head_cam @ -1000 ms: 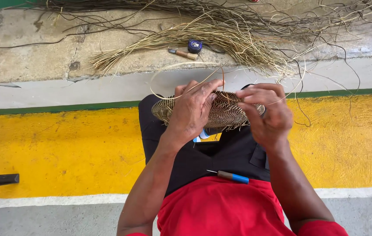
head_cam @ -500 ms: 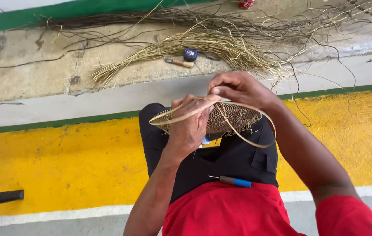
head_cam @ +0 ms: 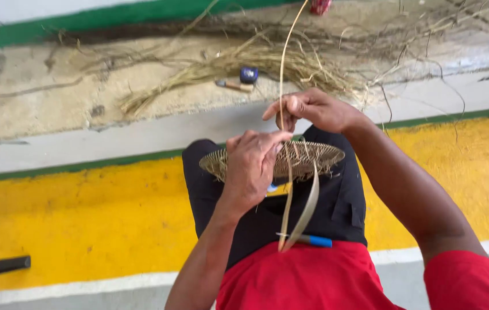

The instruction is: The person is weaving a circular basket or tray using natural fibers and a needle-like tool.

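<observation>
Right now, left hand (head_cam: 251, 166) clasps near rim of round, flat woven straw basket piece (head_cam: 313, 158) resting on lap over black trousers (head_cam: 267, 215). Right hand (head_cam: 312, 109), just beyond far rim, pinches long pale cane strip (head_cam: 283, 69) between thumb and fingers; strip rises toward far edge, loops down across weave, ends near blue-handled tool (head_cam: 313, 240) at red shirt's (head_cam: 313, 278) hem. Pile of loose dry straw (head_cam: 256, 63) lies far, on concrete ledge, beside small dark blue round container (head_cam: 249, 74).

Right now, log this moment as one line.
left hand: holds woven basket | right hand: pulls cane strip upward | blue-handled tool: on lap
</observation>
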